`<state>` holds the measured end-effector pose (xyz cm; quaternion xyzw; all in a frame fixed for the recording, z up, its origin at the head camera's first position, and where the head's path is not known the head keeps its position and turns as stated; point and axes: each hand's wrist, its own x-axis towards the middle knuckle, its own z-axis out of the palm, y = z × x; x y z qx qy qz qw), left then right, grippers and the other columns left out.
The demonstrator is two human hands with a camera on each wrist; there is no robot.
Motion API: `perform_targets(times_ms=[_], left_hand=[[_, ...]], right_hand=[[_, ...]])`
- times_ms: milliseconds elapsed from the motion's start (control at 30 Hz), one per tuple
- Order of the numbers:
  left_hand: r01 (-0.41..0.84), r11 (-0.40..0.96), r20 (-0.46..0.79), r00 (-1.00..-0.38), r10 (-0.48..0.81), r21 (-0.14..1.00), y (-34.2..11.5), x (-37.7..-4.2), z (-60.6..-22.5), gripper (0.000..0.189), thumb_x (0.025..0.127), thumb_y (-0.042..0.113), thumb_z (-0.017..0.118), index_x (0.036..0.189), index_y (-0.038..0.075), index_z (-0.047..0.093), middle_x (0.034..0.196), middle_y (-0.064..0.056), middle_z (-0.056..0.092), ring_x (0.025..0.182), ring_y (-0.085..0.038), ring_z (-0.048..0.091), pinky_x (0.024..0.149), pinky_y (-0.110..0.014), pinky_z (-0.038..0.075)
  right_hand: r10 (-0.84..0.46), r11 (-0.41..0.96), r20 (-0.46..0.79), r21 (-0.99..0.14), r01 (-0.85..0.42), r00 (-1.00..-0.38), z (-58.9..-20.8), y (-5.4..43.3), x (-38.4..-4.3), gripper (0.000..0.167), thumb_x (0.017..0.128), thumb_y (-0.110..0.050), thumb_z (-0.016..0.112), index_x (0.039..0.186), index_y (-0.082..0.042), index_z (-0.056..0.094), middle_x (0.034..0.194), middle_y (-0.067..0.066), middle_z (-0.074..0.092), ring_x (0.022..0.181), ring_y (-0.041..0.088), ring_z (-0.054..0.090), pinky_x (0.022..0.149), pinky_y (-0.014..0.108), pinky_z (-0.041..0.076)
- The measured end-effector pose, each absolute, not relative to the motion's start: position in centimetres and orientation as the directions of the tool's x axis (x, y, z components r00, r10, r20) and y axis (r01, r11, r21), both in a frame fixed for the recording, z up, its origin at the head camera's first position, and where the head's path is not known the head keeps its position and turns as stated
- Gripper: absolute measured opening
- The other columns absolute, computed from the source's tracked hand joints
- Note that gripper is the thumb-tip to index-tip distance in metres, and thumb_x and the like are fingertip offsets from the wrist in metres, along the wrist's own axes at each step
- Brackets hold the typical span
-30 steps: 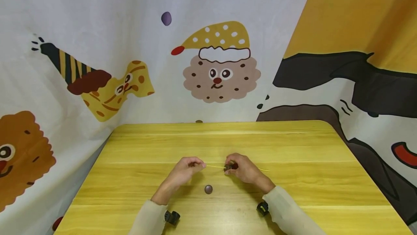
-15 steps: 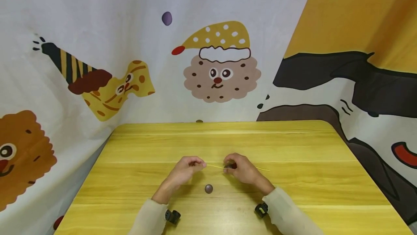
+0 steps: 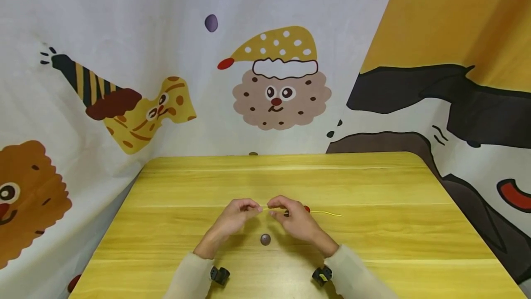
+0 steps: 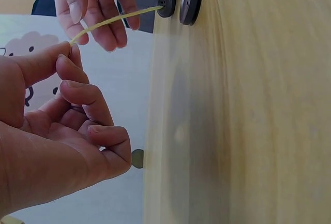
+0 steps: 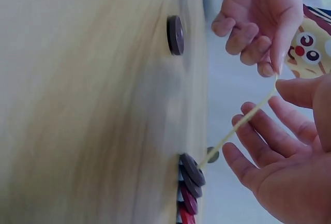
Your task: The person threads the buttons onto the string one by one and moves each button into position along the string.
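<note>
My left hand [image 3: 235,216] pinches one end of a yellow string [image 4: 121,16] between thumb and fingertip. From there the string runs down through a row of threaded buttons [image 5: 192,177], dark brown at the near end and red further back. The row lies low at the table, partly hidden behind my right hand [image 3: 296,218] in the head view. That right hand has loosely spread fingers beside the string, its thumb tip [image 5: 289,90] right by the pinched end. A loose dark brown button [image 3: 265,239] rests on the table in front of both hands.
The string's free tail [image 3: 329,213] trails to the right on the wooden table [image 3: 386,239]. Behind the table's far edge hangs a white cloth [image 3: 174,36] printed with cartoon biscuits. Each wrist carries a small black camera [image 3: 220,275].
My right hand has let go of the threaded buttons and moved left along the string, close to my left fingertips. The red button now shows behind it. The left hand has stayed put.
</note>
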<state>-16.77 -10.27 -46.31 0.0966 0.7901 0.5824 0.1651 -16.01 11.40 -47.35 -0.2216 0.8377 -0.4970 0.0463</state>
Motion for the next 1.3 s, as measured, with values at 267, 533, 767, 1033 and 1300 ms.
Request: perform_targets(times_ms=[267, 533, 767, 1033, 1300], left_hand=[[-0.040, 0.294, -0.143, -0.930, 0.339, 0.955, -10.2, -16.8, -46.8, 0.027, 0.098, 0.024, 0.062, 0.106, -0.002, 0.067, 0.096, -0.007, 0.060, 0.083, -0.018, 0.047, 0.071, -0.032, 0.039], [-0.043, 0.299, -0.151, -0.925, 0.348, 0.953, -10.3, -17.0, -47.0, 0.027, 0.098, 0.024, 0.063, 0.106, -0.001, 0.068, 0.096, -0.007, 0.060, 0.085, -0.019, 0.048, 0.072, -0.033, 0.040], [-0.054, 0.305, -0.165, -0.922, 0.350, 0.951, -10.3, -17.0, -46.9, 0.026, 0.098, 0.026, 0.063, 0.105, 0.002, 0.069, 0.098, -0.006, 0.061, 0.089, -0.020, 0.051, 0.077, -0.035, 0.042], [-0.043, 0.322, -0.159, -0.927, 0.341, 0.946, -10.3, -17.0, -47.1, 0.025, 0.097, 0.024, 0.064, 0.106, 0.002, 0.068, 0.095, -0.008, 0.061, 0.086, -0.021, 0.053, 0.072, -0.032, 0.043], [-0.067, 0.351, -0.189, -0.926, 0.326, 0.934, -10.8, -16.9, -47.4, 0.032, 0.097, 0.030, 0.064, 0.115, 0.004, 0.065, 0.092, -0.018, 0.061, 0.074, -0.025, 0.053, 0.057, -0.029, 0.039]], right_hand=[[-0.407, 0.421, 0.134, -0.850, -0.315, -0.904, -47.7, 11.0, -16.2, 0.015, 0.098, -0.018, 0.063, 0.111, -0.011, 0.067, 0.100, 0.000, 0.071, 0.094, 0.016, 0.065, 0.085, 0.036, 0.053], [-0.403, 0.424, 0.120, -0.854, -0.302, -0.907, -47.8, 11.0, -16.4, 0.012, 0.096, -0.015, 0.066, 0.104, -0.008, 0.072, 0.097, -0.005, 0.071, 0.086, 0.011, 0.063, 0.075, 0.026, 0.052], [-0.392, 0.422, 0.111, -0.860, -0.285, -0.913, -48.0, 11.0, -16.5, 0.011, 0.095, -0.014, 0.067, 0.102, -0.009, 0.074, 0.095, -0.005, 0.072, 0.081, 0.009, 0.062, 0.070, 0.025, 0.051], [-0.381, 0.415, 0.136, -0.859, -0.300, -0.915, -48.0, 10.9, -16.6, 0.009, 0.094, -0.010, 0.067, 0.098, -0.006, 0.074, 0.092, 0.001, 0.073, 0.076, 0.007, 0.060, 0.067, 0.024, 0.051], [-0.348, 0.421, 0.109, -0.869, -0.259, -0.931, -48.1, 10.8, -16.7, 0.009, 0.094, -0.010, 0.067, 0.096, -0.004, 0.074, 0.090, 0.004, 0.071, 0.075, 0.011, 0.059, 0.065, 0.023, 0.049]])
